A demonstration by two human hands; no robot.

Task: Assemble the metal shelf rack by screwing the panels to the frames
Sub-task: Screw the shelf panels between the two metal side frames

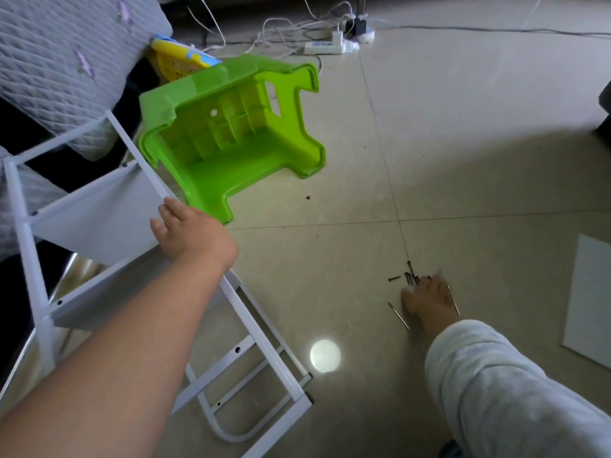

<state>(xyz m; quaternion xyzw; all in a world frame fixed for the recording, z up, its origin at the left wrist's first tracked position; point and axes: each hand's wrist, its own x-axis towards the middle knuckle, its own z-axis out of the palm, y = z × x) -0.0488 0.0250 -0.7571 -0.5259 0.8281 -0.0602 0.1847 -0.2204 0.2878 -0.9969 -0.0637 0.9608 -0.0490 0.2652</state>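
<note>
Head view: my left hand (185, 233) grips the top edge of a white panel (99, 216) on the half-built rack (231, 328) at left, while my right hand (428, 300), fingers spread flat, reaches onto the screws (408, 277) scattered across the floor (463, 160).

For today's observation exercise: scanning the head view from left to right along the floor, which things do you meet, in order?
Rack → left hand → light spot → screws → right hand → loose panel. The green stool overlaps the rack and hand, so it is left out.
</note>
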